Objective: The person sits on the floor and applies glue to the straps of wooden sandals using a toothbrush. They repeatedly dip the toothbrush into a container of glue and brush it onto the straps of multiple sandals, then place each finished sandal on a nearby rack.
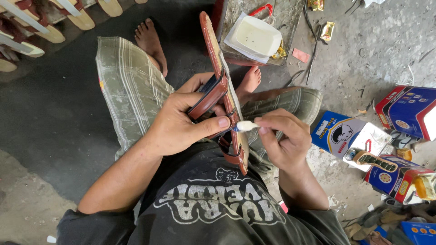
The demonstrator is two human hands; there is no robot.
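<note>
Gripping mid-frame, a brown sandal [225, 93] is clenched in the left hand [181, 124] while a glue brush [245, 126], pinched by the right hand [284, 140], is applied, apparently partway along its edge.

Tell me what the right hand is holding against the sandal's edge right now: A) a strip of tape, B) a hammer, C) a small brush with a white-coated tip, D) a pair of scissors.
C: the right hand pinches a small brush whose white-coated tip sits on the edge of the brown sandal, which the left hand grips by its strap.
</note>
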